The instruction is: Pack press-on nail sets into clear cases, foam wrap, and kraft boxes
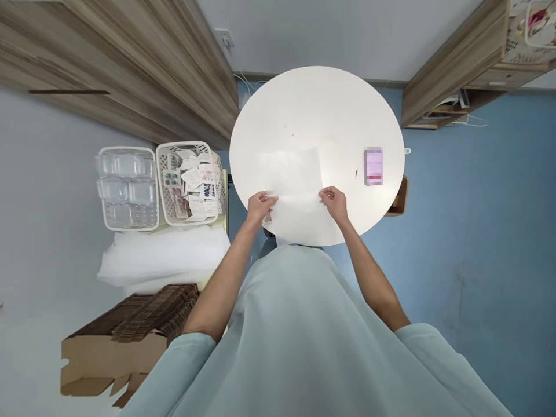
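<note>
A thin, translucent plastic sheet [299, 215] lies over the near side of the round white table [321, 92], and its lower end hangs past the edge close to my body. My left hand [260, 207] pinches its left side between thumb and fingers. On the opposite side my right hand [334, 202] pinches the right edge at about the same height. Just below my left fingers sits a small card with pink pieces [268, 218], partly covered. Whether the sheet is a single layer or a bag, I cannot tell.
A phone-like pinkish block [373, 166] lies on the table's right. Left of the table stand a white basket of small carded packs [191, 182], a basket of clear plastic boxes [128, 188], a white wrapping roll [163, 255] and folded cardboard boxes [113, 362].
</note>
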`<act>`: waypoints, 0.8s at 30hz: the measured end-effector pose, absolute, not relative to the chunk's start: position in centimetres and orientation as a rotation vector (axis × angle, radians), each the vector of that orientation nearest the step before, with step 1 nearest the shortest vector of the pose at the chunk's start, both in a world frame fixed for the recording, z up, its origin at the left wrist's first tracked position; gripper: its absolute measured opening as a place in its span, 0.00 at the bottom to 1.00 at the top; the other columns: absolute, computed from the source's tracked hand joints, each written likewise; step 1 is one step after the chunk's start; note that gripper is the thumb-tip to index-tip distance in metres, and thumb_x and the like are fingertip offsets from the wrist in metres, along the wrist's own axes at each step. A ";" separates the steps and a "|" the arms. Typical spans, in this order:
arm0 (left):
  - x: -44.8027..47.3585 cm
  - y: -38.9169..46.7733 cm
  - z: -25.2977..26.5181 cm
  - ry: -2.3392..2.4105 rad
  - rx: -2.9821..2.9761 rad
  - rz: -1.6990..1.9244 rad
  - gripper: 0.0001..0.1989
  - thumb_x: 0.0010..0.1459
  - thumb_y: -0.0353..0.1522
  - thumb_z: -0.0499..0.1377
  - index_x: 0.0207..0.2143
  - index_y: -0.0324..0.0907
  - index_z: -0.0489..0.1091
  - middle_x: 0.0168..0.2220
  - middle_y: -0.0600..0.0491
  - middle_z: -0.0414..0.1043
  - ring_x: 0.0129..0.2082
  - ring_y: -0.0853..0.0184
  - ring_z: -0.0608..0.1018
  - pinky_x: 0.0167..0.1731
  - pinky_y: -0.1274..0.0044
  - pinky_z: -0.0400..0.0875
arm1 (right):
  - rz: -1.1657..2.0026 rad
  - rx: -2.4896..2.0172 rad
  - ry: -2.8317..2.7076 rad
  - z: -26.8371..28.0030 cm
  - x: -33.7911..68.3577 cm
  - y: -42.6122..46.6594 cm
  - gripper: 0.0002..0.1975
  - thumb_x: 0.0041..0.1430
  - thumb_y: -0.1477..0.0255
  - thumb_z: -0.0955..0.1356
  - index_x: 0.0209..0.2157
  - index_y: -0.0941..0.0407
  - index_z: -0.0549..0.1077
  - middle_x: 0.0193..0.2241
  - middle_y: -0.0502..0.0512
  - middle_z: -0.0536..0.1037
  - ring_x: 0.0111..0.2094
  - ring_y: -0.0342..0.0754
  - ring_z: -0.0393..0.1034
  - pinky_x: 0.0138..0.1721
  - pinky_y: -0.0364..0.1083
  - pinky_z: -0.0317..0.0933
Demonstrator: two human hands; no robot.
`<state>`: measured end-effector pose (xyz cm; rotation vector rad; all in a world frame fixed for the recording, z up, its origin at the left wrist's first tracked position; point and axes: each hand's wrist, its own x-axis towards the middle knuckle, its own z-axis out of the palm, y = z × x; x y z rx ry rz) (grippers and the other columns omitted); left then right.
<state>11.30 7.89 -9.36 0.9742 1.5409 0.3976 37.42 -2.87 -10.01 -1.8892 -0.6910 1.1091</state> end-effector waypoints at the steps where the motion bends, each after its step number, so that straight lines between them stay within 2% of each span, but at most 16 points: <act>1: 11.3 8.2 -9.8 1.553 1.003 0.366 0.25 0.46 0.39 0.74 0.46 0.39 0.77 0.41 0.46 0.81 0.39 0.61 0.81 0.30 0.76 0.73 | 1.103 -1.915 -0.683 -10.6 37.8 -2.8 0.09 0.62 0.62 0.72 0.37 0.53 0.76 0.36 0.52 0.84 0.32 0.48 0.78 0.42 0.50 0.73; 7: 12.1 9.4 -12.7 1.632 1.217 0.166 0.20 0.51 0.39 0.73 0.45 0.42 0.78 0.41 0.49 0.82 0.38 0.61 0.83 0.34 0.74 0.77 | 1.085 -2.032 -0.691 -13.9 38.7 -2.1 0.07 0.63 0.65 0.71 0.35 0.53 0.77 0.35 0.52 0.84 0.32 0.47 0.77 0.40 0.48 0.71; 13: 10.3 9.0 -14.0 1.684 1.595 -0.021 0.14 0.63 0.34 0.65 0.51 0.46 0.77 0.42 0.50 0.83 0.46 0.55 0.83 0.50 0.64 0.77 | 1.106 -2.141 -0.673 -16.3 38.8 -1.5 0.06 0.64 0.65 0.71 0.36 0.53 0.75 0.37 0.51 0.84 0.30 0.47 0.78 0.41 0.48 0.70; 16: 8.0 8.0 -14.3 1.568 1.835 -0.140 0.20 0.65 0.36 0.63 0.58 0.46 0.73 0.51 0.46 0.80 0.54 0.51 0.80 0.55 0.62 0.76 | 1.106 -2.186 -0.689 -17.0 38.9 -1.2 0.06 0.64 0.66 0.70 0.36 0.53 0.74 0.37 0.51 0.84 0.30 0.47 0.79 0.42 0.49 0.70; 19: 6.0 6.6 -14.7 1.343 2.076 -0.319 0.30 0.62 0.37 0.66 0.65 0.45 0.69 0.62 0.42 0.71 0.63 0.46 0.72 0.57 0.61 0.75 | 1.095 -2.225 -0.716 -17.7 39.0 -0.9 0.06 0.65 0.65 0.69 0.37 0.52 0.72 0.38 0.51 0.84 0.31 0.48 0.79 0.44 0.49 0.69; 24: 4.6 4.9 -15.4 1.159 2.264 -0.534 0.37 0.59 0.29 0.64 0.71 0.45 0.62 0.69 0.40 0.64 0.65 0.44 0.69 0.60 0.58 0.73 | 1.025 -2.338 -0.740 -18.6 39.3 -0.5 0.10 0.64 0.62 0.69 0.43 0.51 0.72 0.41 0.54 0.84 0.40 0.53 0.79 0.48 0.52 0.68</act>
